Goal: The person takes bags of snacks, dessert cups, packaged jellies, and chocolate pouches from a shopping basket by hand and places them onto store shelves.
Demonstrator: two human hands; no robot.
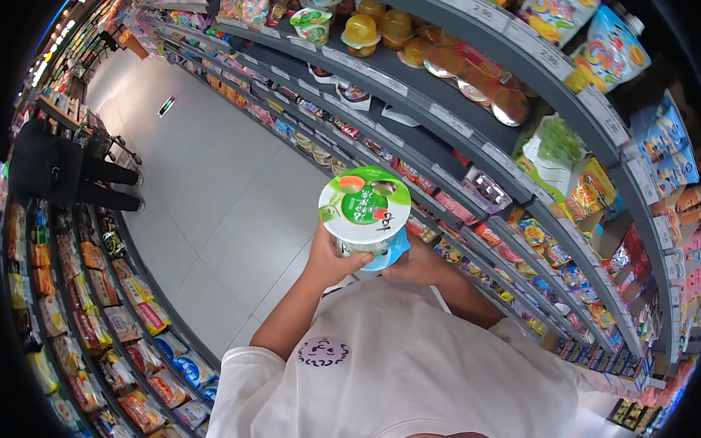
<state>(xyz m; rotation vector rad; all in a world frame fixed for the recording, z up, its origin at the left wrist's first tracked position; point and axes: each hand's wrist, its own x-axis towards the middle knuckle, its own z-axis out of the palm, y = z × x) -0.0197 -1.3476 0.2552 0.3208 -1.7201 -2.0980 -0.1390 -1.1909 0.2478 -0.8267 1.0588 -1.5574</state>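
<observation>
In front of my chest, a round cup (364,205) has a green and white printed lid with fruit pictures and dark lettering, and it faces up at me. My left hand (332,254) is wrapped round its near left side, thumb across the lower front. Just under and to the right of the cup, a light blue package (390,252) shows in part; its kind cannot be made out. My right hand (417,259) closes on that blue package, with most of its fingers hidden behind it and the cup.
Grey shelves (439,112) of packaged snacks and jellies curve along my right, with a similar green-lidded cup (310,26) on an upper tier. Lower racks of bags (126,327) line my left. A person in dark clothes (51,164) stands by a shopping cart (112,138) on the tiled floor (218,200).
</observation>
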